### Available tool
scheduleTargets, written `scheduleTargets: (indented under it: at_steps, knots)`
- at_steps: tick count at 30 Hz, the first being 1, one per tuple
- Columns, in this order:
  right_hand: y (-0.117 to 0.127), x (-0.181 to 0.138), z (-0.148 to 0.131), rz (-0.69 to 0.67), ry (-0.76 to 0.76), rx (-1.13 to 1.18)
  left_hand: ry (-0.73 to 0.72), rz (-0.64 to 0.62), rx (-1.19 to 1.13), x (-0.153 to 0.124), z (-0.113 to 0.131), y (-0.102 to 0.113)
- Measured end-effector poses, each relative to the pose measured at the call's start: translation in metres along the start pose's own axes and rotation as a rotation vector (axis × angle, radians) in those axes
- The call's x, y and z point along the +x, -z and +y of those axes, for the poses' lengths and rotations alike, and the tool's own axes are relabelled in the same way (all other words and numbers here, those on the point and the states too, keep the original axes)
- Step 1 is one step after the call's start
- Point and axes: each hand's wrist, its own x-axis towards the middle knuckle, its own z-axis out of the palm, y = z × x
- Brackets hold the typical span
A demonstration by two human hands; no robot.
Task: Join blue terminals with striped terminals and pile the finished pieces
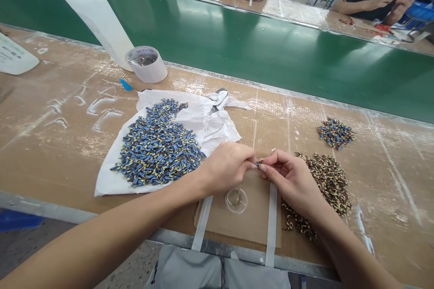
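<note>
Above a taped-down cardboard piece, my left hand is closed in a pinch on a small blue piece. Thumb and forefinger of my right hand pinch a tiny dark brownish piece that meets the blue one. Below my left fingers stands a small clear cup with a thin stick leaning in it. By my left forearm, a large pile of small blue, yellow and dark pieces lies on a white sheet. Partly behind my right hand spreads a pile of yellowish, dark pieces.
A smaller blue-and-yellow heap lies at the right. Along the back stand a tape roll and a white bottle with blue top; another bottle is at far left. Beyond the green belt, two people's hands work.
</note>
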Motion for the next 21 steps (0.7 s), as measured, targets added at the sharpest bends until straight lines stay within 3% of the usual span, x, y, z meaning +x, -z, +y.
scheduleTargets:
  at_steps: [13,17,21]
  knots:
    - [0.0019,0.0009,0.0037,-0.083,0.035,-0.119,0.123,-0.179,-0.091,0.0047,0.0001,0.0070]
    - [0.0041,0.0032,0.0029,-0.053,0.011,-0.052,0.050,-0.138,-0.130,0.0060,-0.0025,0.0075]
    - [0.0060,0.0044,0.0000,0.029,0.009,-0.015,0.069,-0.118,-0.235,0.0064,-0.0034,0.0084]
